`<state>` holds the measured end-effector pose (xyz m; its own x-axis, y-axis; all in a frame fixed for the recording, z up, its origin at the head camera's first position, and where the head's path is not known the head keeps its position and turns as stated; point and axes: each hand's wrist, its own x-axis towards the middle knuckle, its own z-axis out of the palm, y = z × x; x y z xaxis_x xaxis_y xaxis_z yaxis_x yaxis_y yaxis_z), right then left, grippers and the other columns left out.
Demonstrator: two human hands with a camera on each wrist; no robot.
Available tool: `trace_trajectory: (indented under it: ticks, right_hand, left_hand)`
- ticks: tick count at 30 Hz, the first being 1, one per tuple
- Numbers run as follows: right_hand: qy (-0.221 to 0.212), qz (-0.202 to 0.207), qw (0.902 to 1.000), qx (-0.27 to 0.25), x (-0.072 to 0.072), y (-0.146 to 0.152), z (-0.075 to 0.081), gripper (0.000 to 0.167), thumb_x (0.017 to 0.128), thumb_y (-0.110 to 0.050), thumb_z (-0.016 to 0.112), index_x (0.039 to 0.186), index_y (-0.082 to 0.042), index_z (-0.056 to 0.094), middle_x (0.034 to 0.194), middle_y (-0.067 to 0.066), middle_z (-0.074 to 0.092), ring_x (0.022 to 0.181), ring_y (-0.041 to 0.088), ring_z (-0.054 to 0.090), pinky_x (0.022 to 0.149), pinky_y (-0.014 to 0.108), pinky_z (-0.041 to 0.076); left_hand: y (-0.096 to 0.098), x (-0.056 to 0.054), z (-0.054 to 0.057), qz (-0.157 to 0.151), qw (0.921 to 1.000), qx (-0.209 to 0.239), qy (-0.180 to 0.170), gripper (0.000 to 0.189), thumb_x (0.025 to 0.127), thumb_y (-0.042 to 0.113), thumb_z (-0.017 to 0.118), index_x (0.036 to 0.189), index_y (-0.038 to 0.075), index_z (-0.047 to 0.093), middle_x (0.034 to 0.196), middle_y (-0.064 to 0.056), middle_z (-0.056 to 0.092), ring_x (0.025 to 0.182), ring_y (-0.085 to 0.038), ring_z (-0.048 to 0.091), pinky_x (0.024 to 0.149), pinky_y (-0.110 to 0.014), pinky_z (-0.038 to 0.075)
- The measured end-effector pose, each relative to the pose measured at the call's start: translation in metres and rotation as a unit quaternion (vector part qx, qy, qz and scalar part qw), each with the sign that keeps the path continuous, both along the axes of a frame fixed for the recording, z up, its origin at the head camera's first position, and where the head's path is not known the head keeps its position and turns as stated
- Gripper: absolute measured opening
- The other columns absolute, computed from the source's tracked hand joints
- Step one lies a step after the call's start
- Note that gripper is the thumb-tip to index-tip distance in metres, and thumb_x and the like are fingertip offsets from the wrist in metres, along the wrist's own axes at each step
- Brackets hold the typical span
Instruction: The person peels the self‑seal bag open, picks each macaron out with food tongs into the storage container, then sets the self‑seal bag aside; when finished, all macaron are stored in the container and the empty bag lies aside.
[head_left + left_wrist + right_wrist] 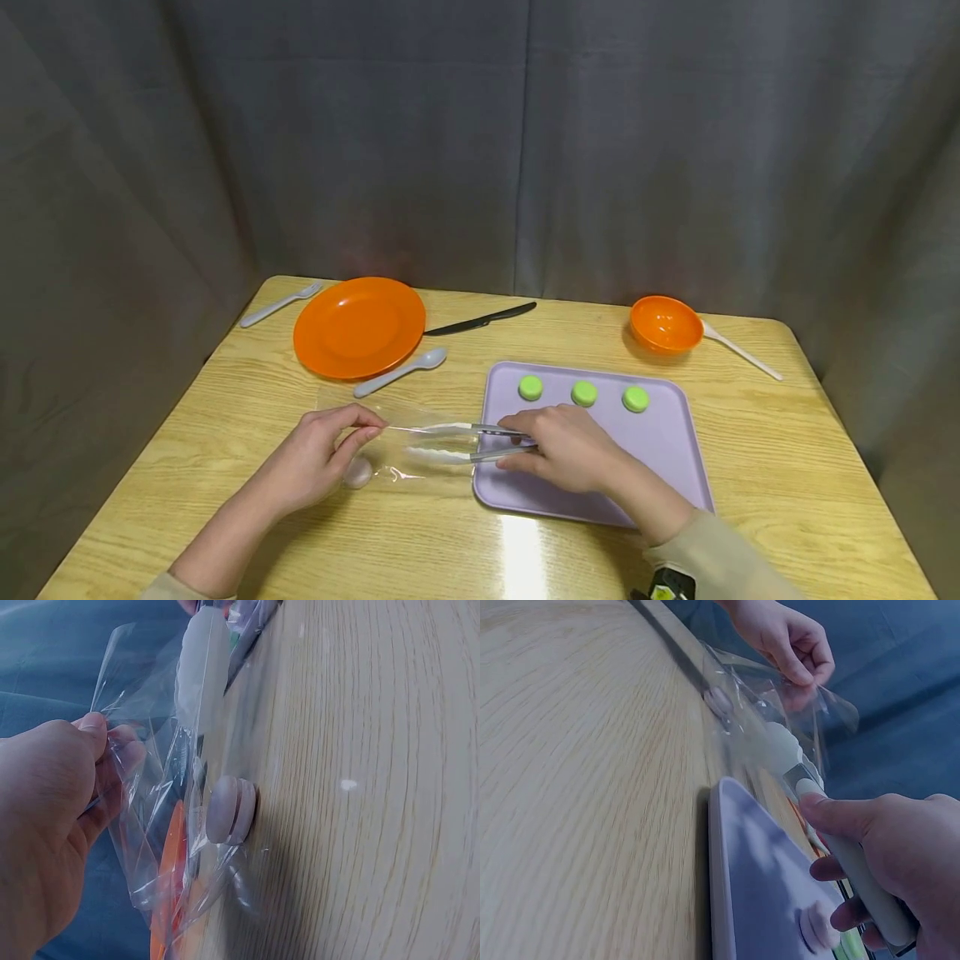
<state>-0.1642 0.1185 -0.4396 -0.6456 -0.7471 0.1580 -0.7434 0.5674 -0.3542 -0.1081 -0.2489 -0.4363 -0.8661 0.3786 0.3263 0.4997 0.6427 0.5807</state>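
Note:
My left hand pinches the upper edge of a clear plastic bag between thumb and fingers. A pale macaron lies at the bag's left end, seen through the film, on the table. My right hand grips tongs above the left side of a lavender tray. The tongs' white tips are spread apart inside the bag, with nothing visible between them. Three green macarons sit in a row along the tray's far side. Another pale macaron shows on the tray in the right wrist view.
Behind the bag are an orange plate, a grey spoon, a grey fork and a black knife. At back right, an orange bowl stands beside a white-handled utensil. Grey curtains surround the table.

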Motion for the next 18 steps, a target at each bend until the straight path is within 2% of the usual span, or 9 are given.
trace_trajectory:
  ticks: [6,12,18]
  right_hand:
    - [-0.006,0.019,0.9998,0.008,-0.004,-0.019,0.002,0.041,0.096,-0.049,0.078,0.122,-0.019,0.076,0.102,-0.013,0.075,0.082,0.001,0.064,0.067,0.033,0.054]
    - [-0.023,0.041,0.9987,0.021,-0.008,-0.034,0.000,0.039,0.095,-0.050,0.078,0.122,-0.022,0.077,0.096,-0.018,0.070,0.079,0.001,0.059,0.063,0.028,0.050]
    - [-0.046,0.060,0.9966,0.031,-0.010,-0.048,-0.003,0.049,0.095,-0.051,0.078,0.131,-0.018,0.074,0.104,-0.011,0.074,0.077,0.002,0.058,0.067,0.028,0.049]
  left_hand:
    - [0.001,-0.001,0.000,-0.003,1.0000,-0.004,0.007,0.010,0.104,0.012,0.070,0.111,0.016,0.076,0.104,0.007,0.077,0.084,-0.006,0.066,0.075,-0.030,0.057]
    - [0.003,0.000,0.001,-0.007,0.9999,-0.002,-0.008,0.009,0.105,0.013,0.069,0.111,0.016,0.075,0.104,0.009,0.076,0.088,-0.006,0.067,0.078,-0.031,0.058]
    - [0.004,0.001,0.000,-0.008,0.9999,-0.004,-0.008,0.010,0.105,0.013,0.069,0.111,0.017,0.075,0.103,0.010,0.076,0.081,-0.005,0.063,0.075,-0.029,0.056]
